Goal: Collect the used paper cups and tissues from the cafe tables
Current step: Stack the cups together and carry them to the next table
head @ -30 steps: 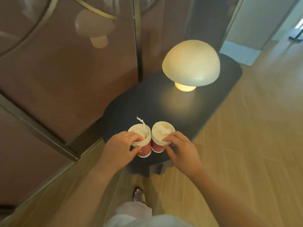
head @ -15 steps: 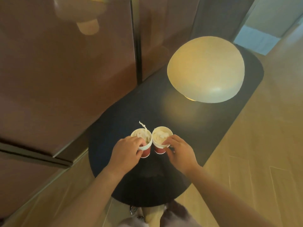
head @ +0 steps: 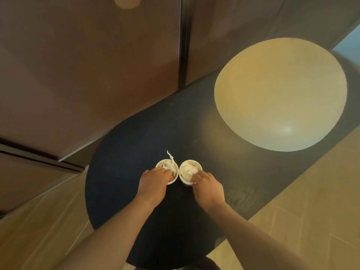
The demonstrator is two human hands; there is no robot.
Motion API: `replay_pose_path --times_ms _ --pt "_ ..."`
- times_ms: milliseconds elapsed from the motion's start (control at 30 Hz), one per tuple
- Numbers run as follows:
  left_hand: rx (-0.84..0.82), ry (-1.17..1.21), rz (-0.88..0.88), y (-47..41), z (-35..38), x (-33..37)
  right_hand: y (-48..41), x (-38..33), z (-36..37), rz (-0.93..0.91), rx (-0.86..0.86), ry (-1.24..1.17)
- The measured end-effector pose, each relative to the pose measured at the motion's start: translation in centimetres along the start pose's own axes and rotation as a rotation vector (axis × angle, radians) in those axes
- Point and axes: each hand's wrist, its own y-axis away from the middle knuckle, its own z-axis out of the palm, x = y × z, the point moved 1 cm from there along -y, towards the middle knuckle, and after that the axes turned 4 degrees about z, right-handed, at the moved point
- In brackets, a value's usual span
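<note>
Two stacks of paper cups stand side by side on the dark oval table (head: 124, 172), seen from straight above. The left cup stack (head: 165, 166) has crumpled white tissue in its top cup, with a strip (head: 171, 155) sticking out over the far rim. The right cup stack (head: 191, 167) is also stuffed with tissue. My left hand (head: 153, 185) grips the near side of the left stack, fingers curled over the rim. On the right stack, my right hand (head: 207, 187) holds the near rim the same way. The cups' sides are hidden from this angle.
A large cream mushroom-shaped lamp (head: 280, 94) glows on the right half of the table, close beyond the cups. Brown glossy wall panels (head: 87, 75) with a dark vertical seam run along the table's far side. Light wooden floor (head: 311, 201) lies to the right and lower left.
The view has moved forward and over the table, so the cups are now seen from straight above. Both hands stay on their cup stacks at the same spot on the table.
</note>
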Motion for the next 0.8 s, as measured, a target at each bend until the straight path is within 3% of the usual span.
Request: replay_pose_path --times_ms 400,800 --pt "-0.040 -0.027 -0.067 0.1 1.9 0.9 -0.6 2.8 -0.5 -0.041 -0.039 0.000" --pt "0.111 0.036 -0.055 2.9 -0.1 2.4 2.4 1.5 -2.1 -0.060 0.051 -0.049"
